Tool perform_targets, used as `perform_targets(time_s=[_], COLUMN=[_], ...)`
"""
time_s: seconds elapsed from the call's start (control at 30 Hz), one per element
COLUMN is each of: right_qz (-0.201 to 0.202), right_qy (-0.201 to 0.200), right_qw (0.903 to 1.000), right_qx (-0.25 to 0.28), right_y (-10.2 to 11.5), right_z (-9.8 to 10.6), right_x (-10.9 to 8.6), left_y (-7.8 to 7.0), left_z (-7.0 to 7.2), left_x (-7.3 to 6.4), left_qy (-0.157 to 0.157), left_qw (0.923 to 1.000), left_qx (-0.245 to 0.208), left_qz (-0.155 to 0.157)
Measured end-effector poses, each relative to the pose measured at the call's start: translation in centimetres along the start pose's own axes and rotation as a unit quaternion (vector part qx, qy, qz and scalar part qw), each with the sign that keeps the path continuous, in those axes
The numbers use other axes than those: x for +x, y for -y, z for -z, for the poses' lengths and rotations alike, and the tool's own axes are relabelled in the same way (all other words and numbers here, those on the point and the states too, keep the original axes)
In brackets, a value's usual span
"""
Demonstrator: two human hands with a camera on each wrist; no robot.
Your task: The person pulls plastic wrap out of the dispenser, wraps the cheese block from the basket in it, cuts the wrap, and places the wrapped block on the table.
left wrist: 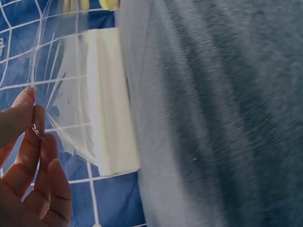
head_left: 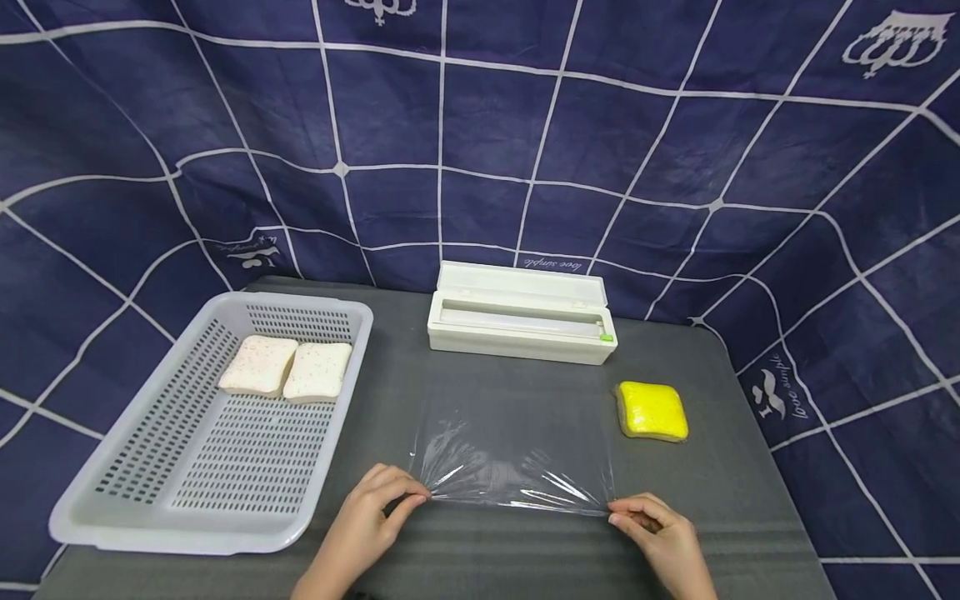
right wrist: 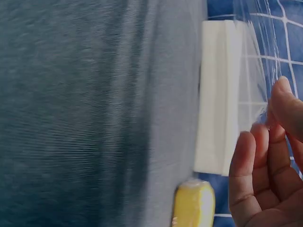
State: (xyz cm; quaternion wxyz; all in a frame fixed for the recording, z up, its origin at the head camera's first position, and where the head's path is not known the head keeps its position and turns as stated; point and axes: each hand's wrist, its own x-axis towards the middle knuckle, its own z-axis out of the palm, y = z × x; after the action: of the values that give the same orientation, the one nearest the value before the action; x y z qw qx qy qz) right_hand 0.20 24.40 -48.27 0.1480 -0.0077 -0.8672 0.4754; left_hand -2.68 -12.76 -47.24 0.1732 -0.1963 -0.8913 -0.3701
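Observation:
A sheet of clear plastic wrap [head_left: 510, 475] is stretched between the two hands, low over the grey tabletop. My left hand [head_left: 371, 517] pinches its near left corner between thumb and fingers. The near right corner is pinched by my right hand [head_left: 660, 533]. Creases fan out from both grips. In the left wrist view the film [left wrist: 66, 99] runs from the fingertips past a white dispenser box [left wrist: 113, 104]. Beyond the sheet in the head view, this wrap dispenser [head_left: 517, 340] stands with its lid raised and a roll inside.
To the right lies a yellow block [head_left: 651, 410] with a shiny clear covering. A grey perforated basket [head_left: 322, 492] stands at the left, holding two white, speckled, bread-slice-shaped pieces [head_left: 258, 365]. A blue checked cloth [head_left: 495, 117] hangs behind and beside the grey table [head_left: 397, 375].

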Motion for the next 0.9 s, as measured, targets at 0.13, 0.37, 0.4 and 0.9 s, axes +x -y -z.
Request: perform_targets(time_s=[0.13,0.37,0.4,0.9], right_qz=[0.015,0.082,0.089,0.159], right_qy=[-0.007,-0.014,-0.013,0.005], right_qw=[0.9995,0.9932,0.9920,0.9737], right_qx=[-0.027,-0.082,-0.088,-0.163], right_y=[-1.0,-2.2,-2.3,-3.3], right_z=[-0.5,-1.3,-1.3,-1.7], right_x=[-0.3,-0.2,-0.2,0.7], left_y=[0.5,1.1,1.2,1.6], left_z=[-0.6,-1.7,-1.8,-2.4], left_x=[-0.3,-0.7,-0.7,-0.1], left_qy=[0.018,0.043,0.047,0.114], left_qw=[0.9998,0.9985,0.9982,0.9906], left_qx=[0.008,0.032,0.036,0.068], left_qz=[-0.003,0.008,0.012,0.033])
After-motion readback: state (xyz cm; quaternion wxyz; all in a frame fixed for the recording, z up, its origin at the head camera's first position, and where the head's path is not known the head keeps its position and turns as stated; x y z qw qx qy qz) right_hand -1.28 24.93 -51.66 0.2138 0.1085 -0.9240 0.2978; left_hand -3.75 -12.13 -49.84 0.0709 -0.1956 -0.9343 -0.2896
